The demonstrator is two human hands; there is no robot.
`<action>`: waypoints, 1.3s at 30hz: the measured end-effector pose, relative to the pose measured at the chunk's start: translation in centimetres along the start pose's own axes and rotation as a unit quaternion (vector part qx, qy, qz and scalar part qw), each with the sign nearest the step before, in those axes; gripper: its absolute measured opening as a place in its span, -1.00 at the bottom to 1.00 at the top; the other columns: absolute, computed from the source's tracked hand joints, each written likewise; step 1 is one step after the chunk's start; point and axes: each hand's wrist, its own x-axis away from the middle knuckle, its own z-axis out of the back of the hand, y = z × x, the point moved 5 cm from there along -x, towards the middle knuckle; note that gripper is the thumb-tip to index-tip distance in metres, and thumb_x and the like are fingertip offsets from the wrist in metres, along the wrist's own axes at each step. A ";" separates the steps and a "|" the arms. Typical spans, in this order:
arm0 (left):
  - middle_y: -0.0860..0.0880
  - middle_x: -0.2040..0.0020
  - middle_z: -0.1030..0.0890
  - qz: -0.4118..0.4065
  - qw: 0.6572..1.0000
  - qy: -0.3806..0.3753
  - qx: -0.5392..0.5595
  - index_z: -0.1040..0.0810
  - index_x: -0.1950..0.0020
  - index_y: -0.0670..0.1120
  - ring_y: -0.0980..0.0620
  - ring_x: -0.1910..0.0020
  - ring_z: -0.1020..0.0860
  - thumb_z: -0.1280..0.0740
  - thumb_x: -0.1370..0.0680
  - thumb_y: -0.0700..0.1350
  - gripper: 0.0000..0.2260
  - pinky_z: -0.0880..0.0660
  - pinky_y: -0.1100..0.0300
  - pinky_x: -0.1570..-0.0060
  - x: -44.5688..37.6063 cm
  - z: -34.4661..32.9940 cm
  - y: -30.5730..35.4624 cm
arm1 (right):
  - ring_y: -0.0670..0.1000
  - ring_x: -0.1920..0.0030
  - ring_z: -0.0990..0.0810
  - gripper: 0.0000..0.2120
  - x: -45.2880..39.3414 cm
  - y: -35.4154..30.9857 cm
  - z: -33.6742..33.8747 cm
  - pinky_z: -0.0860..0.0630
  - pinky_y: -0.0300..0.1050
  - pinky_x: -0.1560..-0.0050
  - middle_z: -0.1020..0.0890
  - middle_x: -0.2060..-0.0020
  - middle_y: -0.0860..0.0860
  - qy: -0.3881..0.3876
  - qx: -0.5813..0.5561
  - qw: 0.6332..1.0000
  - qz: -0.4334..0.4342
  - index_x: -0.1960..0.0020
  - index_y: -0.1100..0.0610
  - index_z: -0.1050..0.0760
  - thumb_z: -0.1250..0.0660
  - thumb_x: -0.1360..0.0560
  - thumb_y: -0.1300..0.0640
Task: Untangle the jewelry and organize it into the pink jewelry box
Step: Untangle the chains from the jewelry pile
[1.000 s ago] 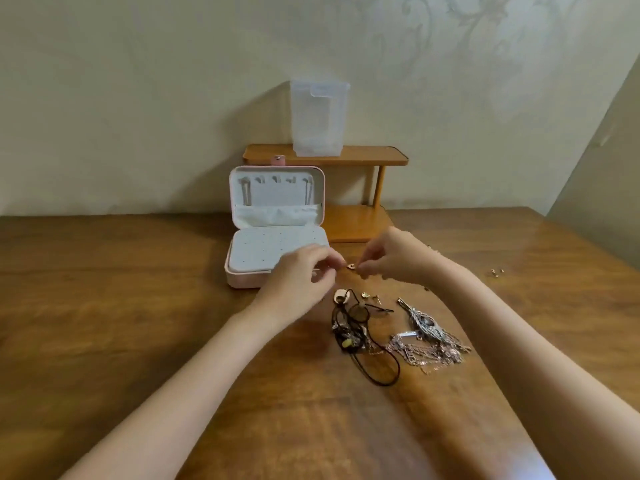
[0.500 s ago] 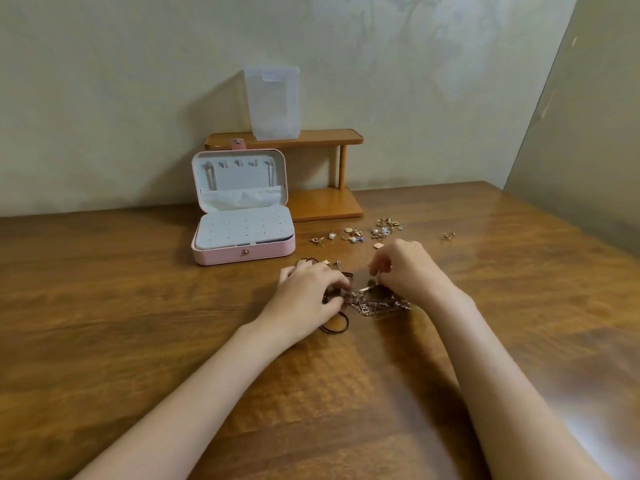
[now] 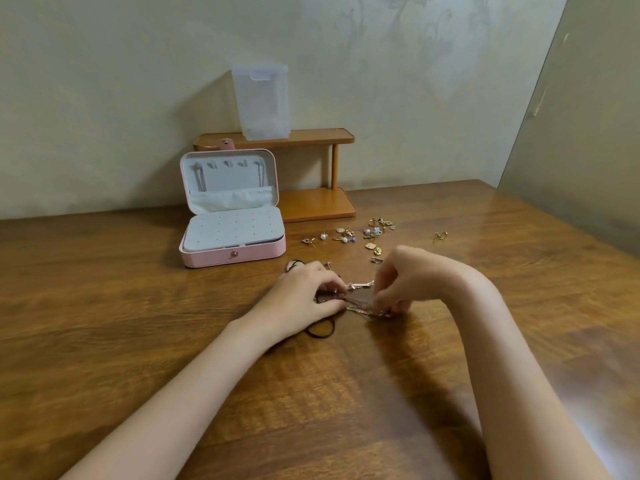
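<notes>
the tangled chains (image 3: 360, 301) lie on the wooden table (image 3: 138, 323) directly between both hands, their long axis running left to right. the left hand (image 3: 304, 299) pinches one end, the right hand (image 3: 408, 282) pinches the other, so neither is nearer. a black cord (image 3: 322, 330) loops out beneath the left hand. beyond the right hand lie scattered earrings (image 3: 360, 233); beyond the left, the open pink jewelry box (image 3: 232, 256).

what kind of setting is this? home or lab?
Probably a home, perhaps a bedroom or living room. Patterned wallpaper behind a wooden table, a small wooden shelf holding a clear plastic container, and a pink jewelry box open beside scattered earrings. No lab gear in view.
</notes>
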 end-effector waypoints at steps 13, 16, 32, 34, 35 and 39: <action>0.10 0.01 -0.57 0.022 0.991 0.092 0.098 -0.61 -0.05 -0.03 0.26 0.08 -0.49 -0.33 -0.53 -0.18 -0.86 -0.32 0.61 0.13 0.5 3.1 -1.3 | 0.09 0.11 -0.56 -0.76 -3.2 1.3 -0.4 -0.46 -0.10 0.14 -0.62 0.17 0.12 0.236 -0.058 0.969 -0.039 0.12 0.25 -0.59 -0.47 -0.38 0.08; 0.08 -0.01 -0.57 0.031 0.978 0.114 0.173 -0.57 -0.10 -0.06 0.28 0.06 -0.50 -0.33 -0.53 -0.19 -0.84 -0.40 0.56 0.08 0.4 3.5 -0.7 | -0.02 0.28 -0.52 -0.73 -2.6 0.6 -0.2 -0.49 -0.08 0.18 -0.60 0.30 0.11 0.220 -0.230 0.948 0.011 0.16 0.32 -0.61 -0.48 -0.38 0.08; 0.06 0.42 -0.45 0.104 0.831 0.076 0.542 -0.59 0.06 -0.11 0.17 0.45 -0.42 -0.27 -0.55 -0.17 -0.89 -0.47 0.33 0.30 0.8 4.7 -1.8 | -0.05 0.23 -0.59 -0.78 -0.4 -2.6 1.1 -0.51 -0.30 0.35 -0.60 0.26 0.01 0.106 -0.680 0.697 0.202 0.06 0.21 -0.56 -0.36 -0.36 0.11; 0.06 0.44 -0.39 0.108 0.784 0.101 0.602 -0.59 0.08 -0.14 0.18 0.50 -0.32 -0.28 -0.53 -0.15 -0.88 -0.45 0.34 0.36 0.9 5.5 -2.2 | -0.07 0.24 -0.56 -0.75 -0.6 -2.3 1.0 -0.49 -0.30 0.37 -0.59 0.26 0.00 0.124 -0.649 0.727 0.186 0.06 0.20 -0.57 -0.40 -0.32 0.10; 0.05 0.44 -0.37 0.109 0.774 0.115 0.612 -0.59 0.08 -0.15 0.19 0.51 -0.29 -0.27 -0.53 -0.16 -0.87 -0.40 0.35 0.39 1.0 6.0 -2.4 | -0.07 0.25 -0.55 -0.76 -0.6 -2.2 1.0 -0.48 -0.30 0.38 -0.59 0.26 0.00 0.125 -0.645 0.730 0.187 0.07 0.20 -0.57 -0.41 -0.30 0.12; 0.02 0.42 -0.33 0.108 0.799 0.150 0.573 -0.59 0.04 -0.23 0.18 0.52 -0.28 -0.23 -0.58 -0.18 -0.83 -0.31 0.38 0.42 1.4 7.3 -2.7 | -0.06 0.32 -0.55 -0.88 -0.8 -1.8 1.0 -0.46 -0.30 0.43 -0.59 0.28 0.04 0.108 -0.634 0.742 0.188 0.16 0.19 -0.51 -0.40 -0.34 0.31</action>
